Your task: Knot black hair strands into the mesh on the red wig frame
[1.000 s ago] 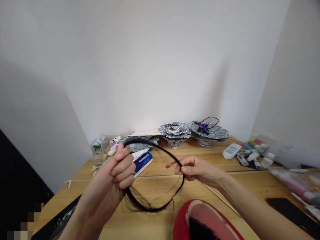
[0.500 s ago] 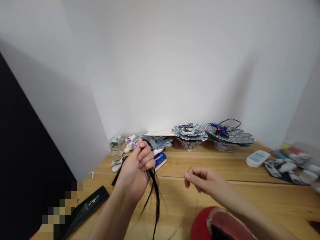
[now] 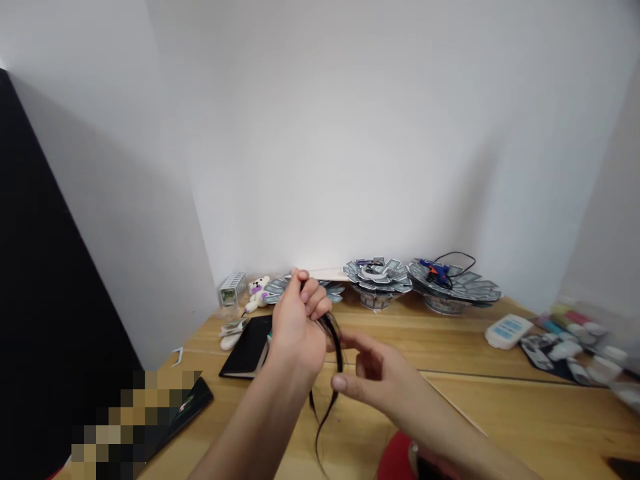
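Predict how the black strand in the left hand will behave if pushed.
The black strand is probably floppy: it curves and droops below the left hand. Being thin, it is likely light. It divides lower down, so it may splay.

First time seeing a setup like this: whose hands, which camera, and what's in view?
No machine here: these are one person's bare hands, seen from a single camera worn on the head, looking forward and down. The left hand is closed on a black strand, its loose ends hanging. The right hand is open beside it; whether it touches is unclear. On the wooden table are a notebook, a toy bear, a white box and a glue gun resting on a gray paper piece.
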A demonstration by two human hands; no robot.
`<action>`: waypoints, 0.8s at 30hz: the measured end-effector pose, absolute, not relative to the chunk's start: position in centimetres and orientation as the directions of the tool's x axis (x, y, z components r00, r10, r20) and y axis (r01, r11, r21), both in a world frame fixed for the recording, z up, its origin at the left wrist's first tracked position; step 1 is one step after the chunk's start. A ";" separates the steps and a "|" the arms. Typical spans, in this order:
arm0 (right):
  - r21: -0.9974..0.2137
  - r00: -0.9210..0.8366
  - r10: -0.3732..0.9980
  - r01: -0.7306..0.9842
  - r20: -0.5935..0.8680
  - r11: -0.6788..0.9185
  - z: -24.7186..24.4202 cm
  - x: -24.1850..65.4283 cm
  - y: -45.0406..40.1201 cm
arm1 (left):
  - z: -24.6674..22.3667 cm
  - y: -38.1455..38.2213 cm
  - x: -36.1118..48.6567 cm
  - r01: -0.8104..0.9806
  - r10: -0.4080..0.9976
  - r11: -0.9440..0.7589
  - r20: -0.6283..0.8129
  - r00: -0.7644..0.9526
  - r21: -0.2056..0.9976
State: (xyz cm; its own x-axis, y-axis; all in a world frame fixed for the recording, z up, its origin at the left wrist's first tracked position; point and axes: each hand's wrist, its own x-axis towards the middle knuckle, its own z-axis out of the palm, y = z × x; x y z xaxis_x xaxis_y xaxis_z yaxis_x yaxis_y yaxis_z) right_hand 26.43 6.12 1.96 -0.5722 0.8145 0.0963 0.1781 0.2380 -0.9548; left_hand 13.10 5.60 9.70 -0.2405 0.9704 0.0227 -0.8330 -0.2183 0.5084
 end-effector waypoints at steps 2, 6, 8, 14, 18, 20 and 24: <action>-0.969 -0.661 0.750 0.171 0.023 0.180 2.8 26.6 6.7 | 9.3 6.0 13.0 -0.804 0.964 -0.234 0.023 -0.265 0.547; -0.961 -0.693 0.719 0.225 -0.044 0.158 4.9 28.6 9.2 | 6.5 6.9 11.6 -0.686 0.953 -0.222 0.005 -0.303 0.693; -0.945 -0.674 0.739 0.255 -0.021 0.206 6.5 30.0 10.6 | 4.5 6.9 10.1 -0.583 0.975 -0.095 -0.043 -0.218 0.807; -0.799 -0.617 0.787 0.461 0.023 0.385 12.3 32.8 12.6 | 2.6 4.8 5.3 0.066 0.948 0.281 -0.288 0.138 0.957; -0.689 -0.654 0.756 0.553 -0.012 0.468 14.4 33.0 12.4 | 6.0 4.1 6.9 0.161 0.999 -0.013 0.018 -0.028 0.987; -0.660 -0.678 0.735 0.564 -0.026 0.497 14.8 32.9 12.1 | 7.2 4.4 9.4 0.117 0.973 -0.204 0.215 -0.087 0.972; -0.687 -0.696 0.717 0.539 -0.038 0.487 14.9 33.0 11.2 | 6.3 5.8 14.5 -0.068 0.943 -0.312 0.317 0.100 0.948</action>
